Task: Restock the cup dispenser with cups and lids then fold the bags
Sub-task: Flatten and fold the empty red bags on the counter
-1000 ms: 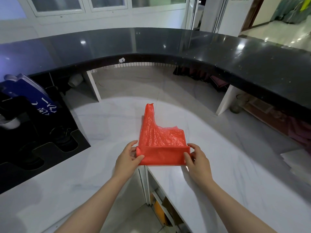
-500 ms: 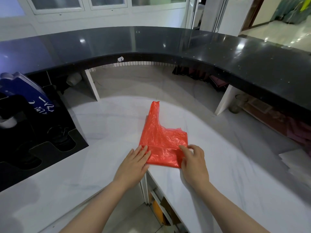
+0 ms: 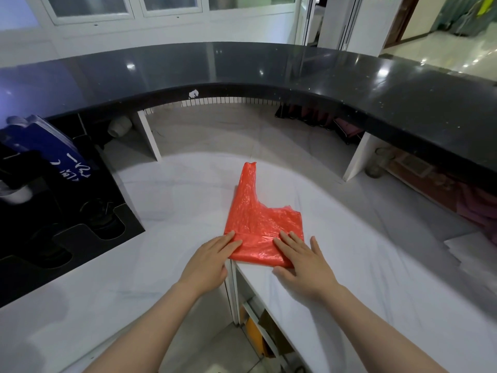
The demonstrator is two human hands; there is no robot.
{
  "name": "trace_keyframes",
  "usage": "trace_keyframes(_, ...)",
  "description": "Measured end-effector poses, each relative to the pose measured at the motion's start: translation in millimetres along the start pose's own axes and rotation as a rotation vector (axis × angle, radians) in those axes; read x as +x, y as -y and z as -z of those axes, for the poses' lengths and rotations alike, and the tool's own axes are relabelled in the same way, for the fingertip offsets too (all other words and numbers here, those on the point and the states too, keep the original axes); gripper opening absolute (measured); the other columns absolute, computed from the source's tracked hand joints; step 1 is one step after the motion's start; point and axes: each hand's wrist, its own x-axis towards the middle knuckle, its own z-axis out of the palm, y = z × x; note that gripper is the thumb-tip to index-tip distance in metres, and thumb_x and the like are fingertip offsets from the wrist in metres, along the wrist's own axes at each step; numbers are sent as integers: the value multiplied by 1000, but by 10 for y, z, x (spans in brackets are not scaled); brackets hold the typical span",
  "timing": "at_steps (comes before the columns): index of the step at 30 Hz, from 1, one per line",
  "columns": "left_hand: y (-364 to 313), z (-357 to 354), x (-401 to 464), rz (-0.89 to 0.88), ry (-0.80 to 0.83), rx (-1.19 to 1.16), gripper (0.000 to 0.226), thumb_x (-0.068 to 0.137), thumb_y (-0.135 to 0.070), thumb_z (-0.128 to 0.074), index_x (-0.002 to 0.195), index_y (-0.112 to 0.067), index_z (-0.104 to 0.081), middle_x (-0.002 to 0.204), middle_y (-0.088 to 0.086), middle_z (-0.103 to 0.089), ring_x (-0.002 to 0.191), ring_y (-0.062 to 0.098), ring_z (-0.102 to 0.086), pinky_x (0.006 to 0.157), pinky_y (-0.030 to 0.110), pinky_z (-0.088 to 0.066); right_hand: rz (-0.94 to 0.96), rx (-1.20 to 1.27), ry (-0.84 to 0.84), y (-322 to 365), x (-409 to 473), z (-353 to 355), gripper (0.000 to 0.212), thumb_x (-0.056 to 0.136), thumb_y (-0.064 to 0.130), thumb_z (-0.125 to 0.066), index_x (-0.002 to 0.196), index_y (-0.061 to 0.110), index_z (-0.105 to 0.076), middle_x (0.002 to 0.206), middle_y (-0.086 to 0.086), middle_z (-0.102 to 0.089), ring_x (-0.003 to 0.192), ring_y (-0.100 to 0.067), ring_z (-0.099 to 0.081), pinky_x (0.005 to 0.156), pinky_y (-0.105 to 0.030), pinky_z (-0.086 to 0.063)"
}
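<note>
On the white marble worktop [image 3: 166, 211], flat left hand [image 3: 208, 261] and right hand [image 3: 302, 258] press 1 red plastic bag's [image 3: 258, 219] first fold; restocking apparently done, folding unfinished.

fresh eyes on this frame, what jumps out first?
The red plastic bag lies on the white marble counter at centre, its near edge folded up and one handle strip pointing away. The left hand and right hand press flat on that fold, fingers straight. Behind curves a glossy black raised countertop, and a black cup dispenser tray sits at the left.
</note>
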Motion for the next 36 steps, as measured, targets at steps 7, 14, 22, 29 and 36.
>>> trace_keyframes(7,30,70,-46,200,-191,-309,40,81,-10,-68,116,-28,-66,112,-9,-66,97,5,-51,84,15,-36,-16,273,-120,-18,-169,98,66,77,36,-52,142,39,-37,142,30,-30,141,6,-16,116,-25,11)
trace_keyframes(14,-13,153,-52,411,-188,-650,11,84,-31,-71,84,-42,-71,79,-22,-71,75,-2,-65,65,13,-44,-200,472,-278,-31,-139,100,34,81,15,-63,103,40,-64,99,21,-60,97,-6,-58,86,-15,-41)
trace_keyframes(22,-116,124,39,548,-212,-636,8,88,-34,-65,95,-33,-63,81,-11,-73,76,2,-67,70,22,-50,-347,382,-386,-31,-66,0,29,90,35,-59,67,16,-58,68,7,-57,77,-12,-51,59,-17,-33)
trace_keyframes(29,-212,93,103,550,-192,-320,53,93,-34,-55,141,-27,-35,94,-3,-65,87,13,-63,67,21,-44,-466,457,-369,5,-19,-47,52,87,36,-65,132,28,-39,95,4,-58,83,-4,-49,71,-20,-42)
trace_keyframes(36,-289,-3,165,-44,76,253,60,99,-28,-38,153,-29,-12,161,4,-4,148,25,-1,115,41,8,-256,111,-375,70,-53,-73,49,95,26,-52,141,32,-40,129,-6,-49,121,-26,-46,96,-36,-45)
